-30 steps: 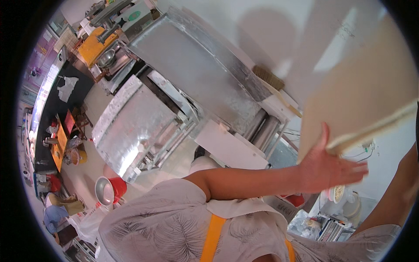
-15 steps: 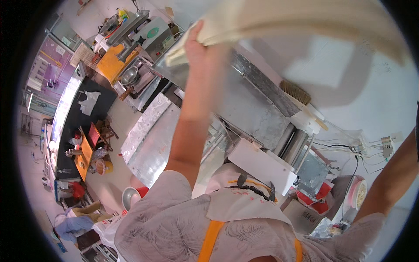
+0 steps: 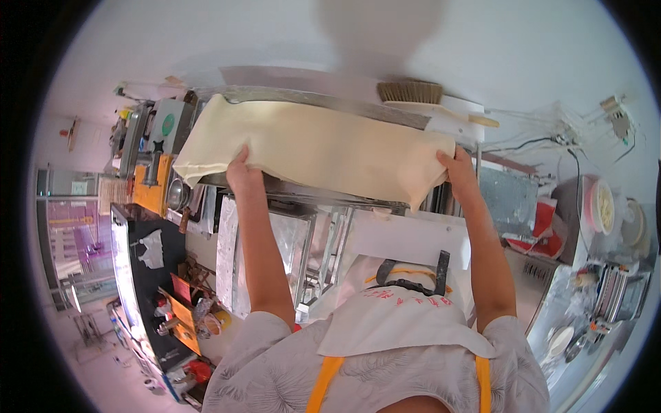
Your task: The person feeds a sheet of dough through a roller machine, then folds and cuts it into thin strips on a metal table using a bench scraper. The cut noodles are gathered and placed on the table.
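Note:
A long pale dough sheet (image 3: 317, 141) is stretched from left to right over the metal tray of a roller machine (image 3: 413, 235), which has a white housing. My left hand (image 3: 245, 172) grips the near edge of the dough left of its middle, thumb on top. At the other end, my right hand (image 3: 458, 168) pinches the corner, close to the machine's rollers. One corner of the sheet hangs down beside that hand. Most of the tray and part of the rollers are hidden under the dough.
Behind the tray, against the white wall, lies a bristle brush (image 3: 410, 92) with a wooden handle. A meat grinder (image 3: 153, 160) and a steel bowl (image 3: 179, 194) stand at the left. Cables (image 3: 533, 143) run along the wall at the right, above a white tub (image 3: 597, 206).
The dough sheet has come down from a blurred, raised swing and now lies spread over the tray. My right hand has come into view holding its right end. My view has turned too.

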A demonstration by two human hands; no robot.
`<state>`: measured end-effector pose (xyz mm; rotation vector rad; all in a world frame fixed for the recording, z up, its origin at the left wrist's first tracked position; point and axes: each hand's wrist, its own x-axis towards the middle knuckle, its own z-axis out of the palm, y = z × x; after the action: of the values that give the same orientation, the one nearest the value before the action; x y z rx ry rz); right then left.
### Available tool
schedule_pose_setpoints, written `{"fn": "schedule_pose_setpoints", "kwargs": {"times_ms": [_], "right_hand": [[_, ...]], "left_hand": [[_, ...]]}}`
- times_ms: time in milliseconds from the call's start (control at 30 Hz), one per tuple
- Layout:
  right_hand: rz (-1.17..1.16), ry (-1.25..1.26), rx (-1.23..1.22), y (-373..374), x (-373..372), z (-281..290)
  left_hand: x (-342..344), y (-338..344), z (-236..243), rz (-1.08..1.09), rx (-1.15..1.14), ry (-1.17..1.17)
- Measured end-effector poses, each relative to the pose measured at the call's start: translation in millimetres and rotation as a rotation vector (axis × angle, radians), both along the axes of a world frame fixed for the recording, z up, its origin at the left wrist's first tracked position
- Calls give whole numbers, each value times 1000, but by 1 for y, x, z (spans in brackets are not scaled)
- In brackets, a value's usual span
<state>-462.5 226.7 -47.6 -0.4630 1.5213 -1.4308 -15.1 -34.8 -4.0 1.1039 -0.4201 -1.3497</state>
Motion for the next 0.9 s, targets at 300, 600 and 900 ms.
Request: {"fn": "schedule_pose_setpoints", "kwargs": {"times_ms": [300, 600, 900], "right_hand": [[-89, 1500, 236, 21, 25, -33], [-574, 1462, 102, 155, -149, 99], [-794, 1875, -14, 188, -351, 155]], "left_hand": [[-15, 26, -27, 179, 146, -359], [-21, 133, -6, 18, 56, -686], [-181, 273, 24, -496, -85, -760]]}}
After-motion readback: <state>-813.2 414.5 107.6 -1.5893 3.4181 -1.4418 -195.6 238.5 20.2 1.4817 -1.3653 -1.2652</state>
